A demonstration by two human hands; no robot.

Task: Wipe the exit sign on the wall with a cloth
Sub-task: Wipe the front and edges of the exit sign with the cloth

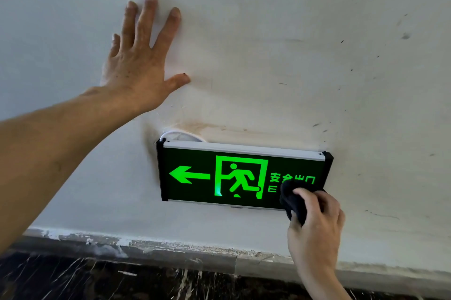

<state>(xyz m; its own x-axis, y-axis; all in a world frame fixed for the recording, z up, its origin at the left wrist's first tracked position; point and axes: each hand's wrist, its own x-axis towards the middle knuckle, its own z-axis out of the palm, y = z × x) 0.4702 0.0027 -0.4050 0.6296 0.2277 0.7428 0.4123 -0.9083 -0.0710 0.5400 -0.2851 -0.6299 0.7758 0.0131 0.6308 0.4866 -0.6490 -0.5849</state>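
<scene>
A black exit sign [195, 160] with a glowing green arrow, running figure and lettering hangs low on a white wall. My right hand [319, 224] grips a bunched black cloth [291, 199] and presses it against the sign's lower right corner, covering part of the lettering. My left hand [141, 60] lies flat on the wall above and left of the sign, fingers spread, holding nothing.
The white wall [292, 67] is scuffed with dark marks and a brown stain just above the sign. A white cable [180, 134] loops over the sign's top left. A grey skirting strip [170, 251] runs below, over dark marble flooring [97, 280].
</scene>
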